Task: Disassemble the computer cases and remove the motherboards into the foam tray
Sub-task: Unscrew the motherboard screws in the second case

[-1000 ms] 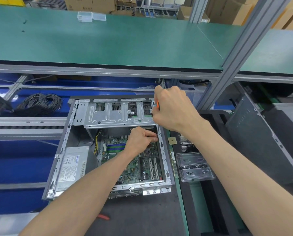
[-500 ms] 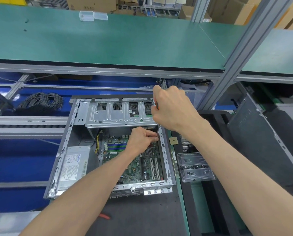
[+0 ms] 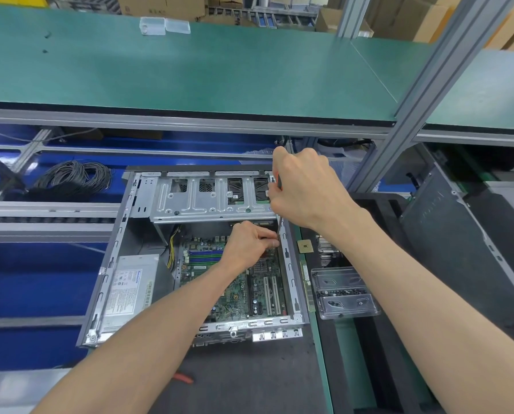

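Note:
An open computer case [image 3: 109,264] lies flat on the bench with its green motherboard [image 3: 238,291] inside. My right hand [image 3: 306,189] grips a screwdriver [image 3: 278,225] by its orange-and-black handle, the shaft pointing down into the case's right rear corner. My left hand [image 3: 249,243] is inside the case, fingers pinching the shaft near its tip, above the board. A metal drive cage [image 3: 208,201] spans the case's far end. Black foam tray [image 3: 378,354] lies to the right.
A power supply [image 3: 130,291] fills the case's left side. On the foam sit a clear plastic box of screws [image 3: 344,292], a CPU chip [image 3: 305,245] and a heatsink [image 3: 327,249]. A grey case panel [image 3: 459,243] leans at the right. Coiled cable [image 3: 70,177] lies far left.
Both hands stay on the screwdriver at the same corner; the view has shifted only slightly.

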A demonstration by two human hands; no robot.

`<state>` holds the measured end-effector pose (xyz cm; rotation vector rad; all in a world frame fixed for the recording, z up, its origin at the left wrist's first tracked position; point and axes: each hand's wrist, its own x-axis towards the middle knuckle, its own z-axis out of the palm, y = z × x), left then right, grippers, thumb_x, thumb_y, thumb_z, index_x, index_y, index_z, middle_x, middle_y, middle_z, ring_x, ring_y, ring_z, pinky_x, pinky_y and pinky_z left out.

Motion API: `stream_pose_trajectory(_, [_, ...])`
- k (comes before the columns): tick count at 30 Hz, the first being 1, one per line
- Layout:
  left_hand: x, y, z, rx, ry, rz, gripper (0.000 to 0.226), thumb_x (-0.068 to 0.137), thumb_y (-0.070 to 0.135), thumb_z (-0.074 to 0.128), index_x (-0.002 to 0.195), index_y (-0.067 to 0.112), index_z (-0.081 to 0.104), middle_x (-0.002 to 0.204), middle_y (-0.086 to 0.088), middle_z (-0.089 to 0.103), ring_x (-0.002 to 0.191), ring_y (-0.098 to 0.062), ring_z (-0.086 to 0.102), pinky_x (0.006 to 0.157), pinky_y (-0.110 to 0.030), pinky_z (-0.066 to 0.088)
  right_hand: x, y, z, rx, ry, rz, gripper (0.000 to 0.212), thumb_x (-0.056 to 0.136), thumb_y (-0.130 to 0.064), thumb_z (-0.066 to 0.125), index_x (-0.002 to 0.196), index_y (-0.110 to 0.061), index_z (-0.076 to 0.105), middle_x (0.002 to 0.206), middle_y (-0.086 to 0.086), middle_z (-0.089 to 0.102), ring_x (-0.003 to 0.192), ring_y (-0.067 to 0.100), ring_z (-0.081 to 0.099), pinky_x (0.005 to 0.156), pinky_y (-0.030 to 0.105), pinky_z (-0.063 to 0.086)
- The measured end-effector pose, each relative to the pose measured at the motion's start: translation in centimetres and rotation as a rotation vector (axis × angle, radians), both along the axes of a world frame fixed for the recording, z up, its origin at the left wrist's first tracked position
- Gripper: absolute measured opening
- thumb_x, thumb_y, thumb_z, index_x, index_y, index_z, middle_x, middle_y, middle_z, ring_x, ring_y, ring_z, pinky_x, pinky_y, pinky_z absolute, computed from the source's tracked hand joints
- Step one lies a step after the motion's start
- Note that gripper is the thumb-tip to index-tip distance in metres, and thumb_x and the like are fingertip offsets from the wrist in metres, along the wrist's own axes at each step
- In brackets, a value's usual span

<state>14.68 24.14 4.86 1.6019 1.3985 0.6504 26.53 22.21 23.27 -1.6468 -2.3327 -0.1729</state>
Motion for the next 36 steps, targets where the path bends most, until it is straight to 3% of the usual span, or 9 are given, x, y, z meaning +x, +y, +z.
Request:
stream_pose_trajectory(8, [-0.06,-0.06,-0.27,0.003,-0.017,-0.002,0.016,0.082,0.021,0.081,0.097,0.022,0.081,0.101,0.01,0.076,0.077,0.021,0.057,0.076,-0.003,0.041,-0.07,-0.01,0.07,-0.008,0.001,-0.001,0.018,0.086,-0.018,0.059,0.092,-0.012,0.043,0.067,0.001,0.037,0.073,0.034,0.048,0.06,0.035,0.035])
stream_pose_trajectory(14, [-0.01,-0.39,-0.36,0.015,-0.013,-0.008,0.017,0.084,0.02,0.079,0.101,0.02,0.08,0.101,0.008,0.077,0.082,0.01,0.063,0.082,-0.011,0.044,-0.04,-0.11,-0.1,0.002,-0.005,-0.011,0.018,0.088,-0.018,0.057,0.09,-0.012,0.041,0.065,0.001,0.034,0.072,0.034,0.047,0.059,0.035,0.034])
stream_pose_trajectory(18, [-0.08,-0.28,-0.43,0.025,-0.031,-0.002,0.018,0.084,0.02,0.079,0.102,0.019,0.08,0.102,0.008,0.077,0.08,0.019,0.058,0.082,-0.009,0.043,-0.02,-0.18,-0.08,0.011,-0.009,-0.012,0.016,0.088,-0.019,0.056,0.092,-0.011,0.043,0.066,0.001,0.035,0.073,0.034,0.048,0.06,0.036,0.036])
stream_pose_trajectory(25, [-0.07,-0.18,-0.53,0.028,-0.03,-0.011,0.018,0.084,0.02,0.079,0.102,0.02,0.08,0.102,0.009,0.076,0.082,0.018,0.058,0.089,-0.015,0.045,0.09,-0.15,-0.05,0.013,-0.004,-0.022,0.016,0.089,-0.02,0.056,0.092,-0.012,0.042,0.069,0.003,0.04,0.074,0.034,0.049,0.061,0.036,0.036])
stream_pose_trajectory(30, [-0.09,-0.14,-0.7,0.034,-0.028,-0.007,0.018,0.083,0.02,0.08,0.101,0.02,0.08,0.102,0.011,0.076,0.078,0.022,0.058,0.081,-0.004,0.042,-0.03,-0.27,0.05,0.011,-0.01,-0.024,0.017,0.09,-0.02,0.056,0.092,-0.013,0.04,0.069,0.004,0.039,0.074,0.036,0.049,0.06,0.037,0.036])
stream_pose_trajectory(33, [-0.14,-0.15,-0.79,0.034,-0.034,-0.006,0.018,0.084,0.019,0.079,0.101,0.02,0.08,0.102,0.009,0.076,0.079,0.023,0.057,0.084,-0.006,0.044,-0.15,-0.37,0.14,0.008,-0.018,-0.033,0.02,0.091,-0.021,0.057,0.091,-0.012,0.038,0.066,0.002,0.03,0.072,0.035,0.045,0.061,0.037,0.036])
stream_pose_trajectory(36, [-0.2,-0.24,-0.84,0.042,-0.031,-0.017,0.019,0.085,0.019,0.078,0.104,0.019,0.079,0.105,0.008,0.076,0.08,0.023,0.057,0.082,0.001,0.041,-0.43,-0.54,0.2,0.026,-0.062,-0.089,0.03,0.094,-0.028,0.06,0.089,-0.012,0.035,0.067,-0.002,0.017,0.071,0.031,0.036,0.06,0.037,0.032])
